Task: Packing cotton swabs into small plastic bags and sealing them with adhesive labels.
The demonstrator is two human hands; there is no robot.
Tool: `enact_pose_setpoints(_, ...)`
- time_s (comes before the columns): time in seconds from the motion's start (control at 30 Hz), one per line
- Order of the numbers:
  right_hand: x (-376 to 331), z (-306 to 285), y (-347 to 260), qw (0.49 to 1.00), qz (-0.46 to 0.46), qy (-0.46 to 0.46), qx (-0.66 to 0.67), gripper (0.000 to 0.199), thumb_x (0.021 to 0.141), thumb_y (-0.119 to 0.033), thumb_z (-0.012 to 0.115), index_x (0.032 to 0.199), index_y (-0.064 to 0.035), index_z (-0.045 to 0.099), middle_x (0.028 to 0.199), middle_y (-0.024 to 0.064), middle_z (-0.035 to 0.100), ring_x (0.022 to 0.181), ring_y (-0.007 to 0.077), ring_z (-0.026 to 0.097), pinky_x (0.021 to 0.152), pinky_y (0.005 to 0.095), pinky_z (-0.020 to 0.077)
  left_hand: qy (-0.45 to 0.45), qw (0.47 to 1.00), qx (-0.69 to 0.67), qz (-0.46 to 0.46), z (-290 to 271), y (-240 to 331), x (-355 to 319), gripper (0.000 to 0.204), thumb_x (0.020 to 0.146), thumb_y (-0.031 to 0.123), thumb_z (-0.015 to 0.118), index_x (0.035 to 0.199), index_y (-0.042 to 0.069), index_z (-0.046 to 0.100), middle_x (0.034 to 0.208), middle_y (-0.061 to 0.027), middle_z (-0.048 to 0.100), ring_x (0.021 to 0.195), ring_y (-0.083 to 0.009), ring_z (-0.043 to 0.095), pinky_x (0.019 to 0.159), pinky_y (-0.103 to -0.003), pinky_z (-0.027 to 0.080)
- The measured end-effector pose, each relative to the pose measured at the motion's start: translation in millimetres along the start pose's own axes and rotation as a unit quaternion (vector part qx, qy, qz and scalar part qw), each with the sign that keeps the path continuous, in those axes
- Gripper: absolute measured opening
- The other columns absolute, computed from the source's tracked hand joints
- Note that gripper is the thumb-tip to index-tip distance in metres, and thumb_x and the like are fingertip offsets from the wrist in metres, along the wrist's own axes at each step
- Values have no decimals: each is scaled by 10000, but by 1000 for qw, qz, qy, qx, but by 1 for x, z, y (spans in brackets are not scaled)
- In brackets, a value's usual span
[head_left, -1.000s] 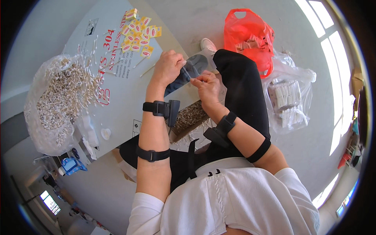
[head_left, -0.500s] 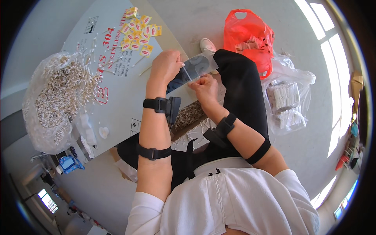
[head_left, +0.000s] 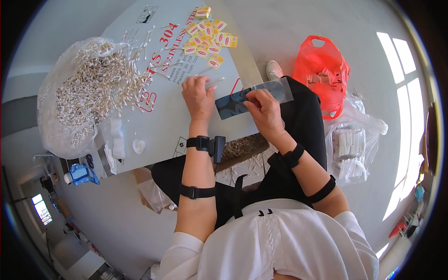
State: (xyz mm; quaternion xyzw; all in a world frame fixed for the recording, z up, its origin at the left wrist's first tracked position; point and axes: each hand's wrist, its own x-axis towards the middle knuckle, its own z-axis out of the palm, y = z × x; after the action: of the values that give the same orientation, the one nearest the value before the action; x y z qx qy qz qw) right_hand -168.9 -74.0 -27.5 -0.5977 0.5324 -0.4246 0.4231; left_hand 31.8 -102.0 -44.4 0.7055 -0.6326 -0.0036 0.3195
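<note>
My right hand (head_left: 265,109) has its thumb and fingertips pinched together over a flat, clear plastic bag (head_left: 283,91), which looks dark blue toward the table side. The bag lies across the table's corner edge and reaches out over my knee. My left hand (head_left: 198,97) is on the table just left of the bag, palm down, with bent fingers and the thumb apart. Beside its fingertips is a single cotton swab (head_left: 219,80). Whether the fingers touch that swab is hard to make out. Small yellow-and-white packets (head_left: 212,39) lie farther up the table.
A big clear bag spilling cotton swabs (head_left: 84,98) fills the table's left side. Under the near edge stands a box of swabs (head_left: 238,147). On the floor at right are a red plastic bag (head_left: 326,60) and a clear bag with white bundles (head_left: 350,144).
My left hand has let go of the clear bag and moved away from it, to beside a loose swab. My right hand stays at the bag, which now lies flatter. The view has shifted.
</note>
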Motion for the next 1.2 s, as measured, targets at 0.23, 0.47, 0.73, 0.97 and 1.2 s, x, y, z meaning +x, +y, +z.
enact_pose_setpoints(0.23,59,45,0,996,-52,-16,-73,251,745,-19,707,984,-34,629,907,137,605,710,286,634,657,386,515,-29,999,-44,-2,7,-5,0,185,698,80,755,776,98,588,880,-35,552,945,-288,515,796,-420,422)
enact_pose_setpoints(0.47,52,61,-1,996,-62,-19,-60,289,746,-10,699,1023,-28,622,910,125,597,678,247,595,635,361,500,-36,998,-12,44,4,-23,40,184,693,70,744,811,107,608,886,-34,563,920,-280,516,799,-402,430)
enact_pose_setpoints(0.73,32,71,-1,933,-278,-119,-194,182,740,-17,675,912,-59,632,902,91,572,793,303,573,684,394,482,-78,995,-63,1,-23,-10,-40,176,708,61,728,836,84,610,880,-48,573,911,-292,528,800,-404,437)
enact_pose_setpoints(0.97,23,77,-3,938,-260,-133,-189,99,752,-44,660,836,-75,616,859,65,559,813,277,555,712,383,451,140,928,155,-308,-69,-107,0,204,795,153,712,904,25,595,957,-140,593,933,-345,544,796,-448,457)
enact_pose_setpoints(1.2,25,78,-6,930,-272,-164,-183,84,744,-38,659,804,-80,618,851,54,553,796,265,542,699,376,430,21,967,161,-197,-48,-96,-15,167,773,119,709,840,60,567,868,-108,573,864,-322,557,726,-459,445)
